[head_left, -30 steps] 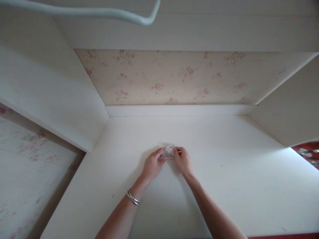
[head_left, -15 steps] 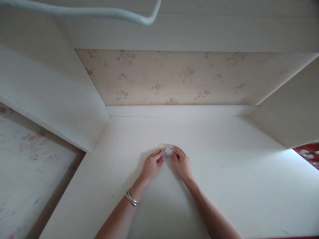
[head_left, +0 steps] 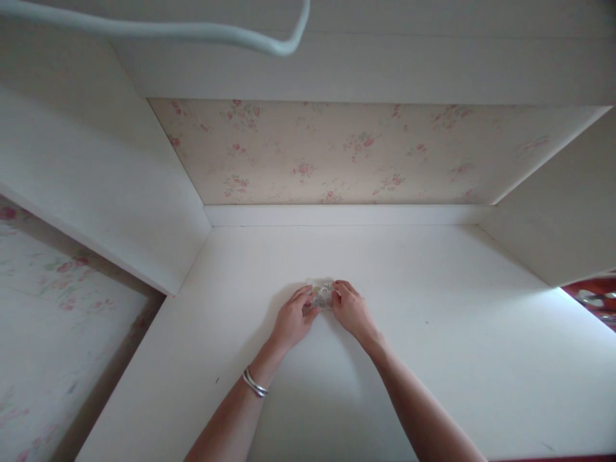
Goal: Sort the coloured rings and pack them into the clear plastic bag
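A small clear plastic packet [head_left: 321, 295] with something whitish in it is held between my two hands, just over the white desk top [head_left: 308, 253]. My left hand [head_left: 294, 317] pinches the packet's left side, thumb below and fingers above. On that wrist sit silver bangles [head_left: 255, 383]. With bent fingers, my right hand [head_left: 353, 313] grips the packet's right edge. What exactly lies inside the packet is too small to make out.
White side panels stand at the left [head_left: 110, 167] and the right [head_left: 558, 212]. Floral wallpaper [head_left: 332, 151] covers the back wall below an overhanging shelf [head_left: 337, 67]. A pale bent tube [head_left: 192, 30] crosses the upper left. Something red [head_left: 594, 298] shows at the right edge.
My right hand has shifted slightly and turned at the wrist, its forearm swinging a little to the right. My left hand keeps its hold on the packet almost unmoved.
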`<act>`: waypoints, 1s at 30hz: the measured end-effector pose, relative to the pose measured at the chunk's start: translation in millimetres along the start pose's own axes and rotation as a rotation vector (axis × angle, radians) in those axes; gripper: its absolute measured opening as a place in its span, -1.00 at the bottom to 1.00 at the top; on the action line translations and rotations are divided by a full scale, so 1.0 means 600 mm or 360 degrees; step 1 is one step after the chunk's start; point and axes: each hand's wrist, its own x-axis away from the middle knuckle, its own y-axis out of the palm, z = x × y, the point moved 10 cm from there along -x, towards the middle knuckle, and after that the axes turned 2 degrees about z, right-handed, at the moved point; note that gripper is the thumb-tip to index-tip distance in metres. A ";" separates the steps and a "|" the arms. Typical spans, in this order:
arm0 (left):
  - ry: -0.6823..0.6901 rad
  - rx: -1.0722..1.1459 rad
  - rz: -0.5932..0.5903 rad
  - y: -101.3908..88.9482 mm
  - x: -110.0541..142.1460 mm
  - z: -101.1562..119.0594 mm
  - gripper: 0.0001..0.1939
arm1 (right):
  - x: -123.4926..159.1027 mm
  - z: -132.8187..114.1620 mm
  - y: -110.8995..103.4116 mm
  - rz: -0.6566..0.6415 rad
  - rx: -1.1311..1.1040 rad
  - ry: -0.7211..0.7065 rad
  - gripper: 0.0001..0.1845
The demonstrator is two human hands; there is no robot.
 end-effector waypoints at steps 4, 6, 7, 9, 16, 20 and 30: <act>-0.0047 -0.0008 -0.0053 0.001 0.004 0.006 -0.56 | 0.000 0.011 0.006 -0.0095 -0.0108 0.0010 -0.67; -0.0036 0.0008 -0.0069 0.001 0.007 0.010 -0.45 | 0.006 0.014 0.006 -0.0121 -0.0156 0.0012 -0.66; -0.0013 0.0028 -0.0081 0.002 0.008 0.012 -0.43 | 0.010 0.016 0.006 -0.0137 -0.0182 0.0015 -0.64; 0.0042 0.0077 -0.0115 0.003 0.009 0.017 -0.43 | 0.019 0.018 0.008 -0.0216 -0.0251 0.0012 -0.60; 0.0036 0.0124 -0.0195 0.009 0.007 0.013 -0.31 | 0.035 0.011 0.016 -0.0583 -0.0501 -0.0109 -0.44; 0.0014 0.0135 -0.0193 0.013 0.004 0.011 -0.32 | 0.026 0.018 0.010 -0.0562 -0.0571 -0.0024 -0.51; -0.0049 -0.0005 -0.0136 0.015 0.015 -0.003 -0.19 | 0.056 0.024 0.008 -0.0345 -0.0287 0.0098 -0.40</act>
